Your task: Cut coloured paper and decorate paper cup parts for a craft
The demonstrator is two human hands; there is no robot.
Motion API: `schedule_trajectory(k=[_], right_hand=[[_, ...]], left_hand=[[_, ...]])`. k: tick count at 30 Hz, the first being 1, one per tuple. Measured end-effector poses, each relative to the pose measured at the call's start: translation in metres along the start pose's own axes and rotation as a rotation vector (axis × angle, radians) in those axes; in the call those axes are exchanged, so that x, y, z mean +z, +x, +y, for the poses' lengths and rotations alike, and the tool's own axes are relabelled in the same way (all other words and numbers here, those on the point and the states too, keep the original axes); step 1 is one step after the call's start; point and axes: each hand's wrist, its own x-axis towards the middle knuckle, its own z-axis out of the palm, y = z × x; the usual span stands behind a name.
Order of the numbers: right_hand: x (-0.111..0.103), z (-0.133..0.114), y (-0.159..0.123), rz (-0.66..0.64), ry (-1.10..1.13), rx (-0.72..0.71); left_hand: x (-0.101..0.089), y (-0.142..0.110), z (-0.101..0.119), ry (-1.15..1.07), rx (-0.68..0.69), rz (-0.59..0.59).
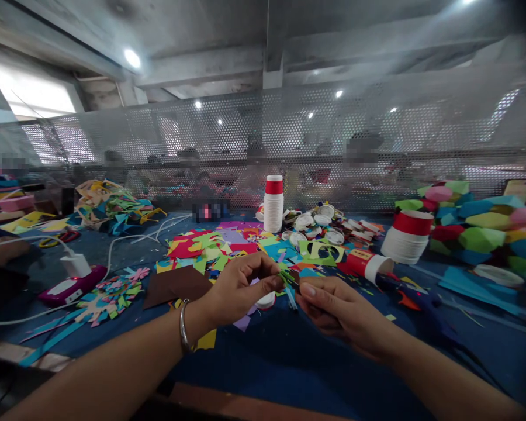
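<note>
While the left hand (241,292) pinches narrow green paper strips (288,277) on the near side of the upright paper-cup stack (273,211), the right hand (339,305) sits just beside them, fingers curled; whether it grips their ends cannot be told. A light, steady pinch should keep such thin paper uncreased, with the blue strip (291,299) showing below best kept clear.

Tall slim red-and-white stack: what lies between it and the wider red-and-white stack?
In the head view, a heap of mostly white round pieces lies between the slim stack and the wider stack.
</note>
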Motion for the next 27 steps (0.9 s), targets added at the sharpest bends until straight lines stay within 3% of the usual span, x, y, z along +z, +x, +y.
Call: schedule_trajectory(k=[10,27], right_hand=[[-0.0024,0.0019,-0.0016,-0.013,0.017,-0.014],[0.0001,0.0011,-0.0014,-0.009,-0.018,0.006]], left_hand=[[-0.0026,0.0022,0.0019,-0.126,-0.047,-0.001],[-0.0028,0.0007,0.0015,0.022,0.020,-0.012]])
